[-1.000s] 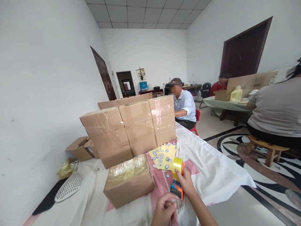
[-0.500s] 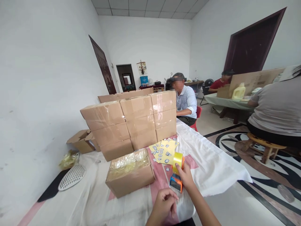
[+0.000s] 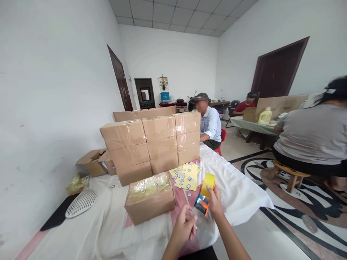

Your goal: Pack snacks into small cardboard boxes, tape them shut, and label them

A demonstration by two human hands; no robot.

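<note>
My right hand grips an orange and blue tape dispenser with a roll of yellow tape on it, held over the near right of the cloth. Just left of the dispenser's lower end is my left hand. Its fingers are curled in with the thumb near the index finger; what lies between them, if anything, is too small to make out. Left of both hands a cardboard box stands on the table, its top covered with shiny yellowish tape. Yellow sheets with small printed pictures lie behind the dispenser.
Several taped cartons are stacked as a wall behind the box. A white perforated piece and an open carton lie at left. A person in a light blue shirt sits beyond; others sit at a table to the right.
My right hand has raised and tilted the tape dispenser slightly. My left hand has turned, its thumb and index finger coming closer together beside the dispenser. The camera view has shifted a little.
</note>
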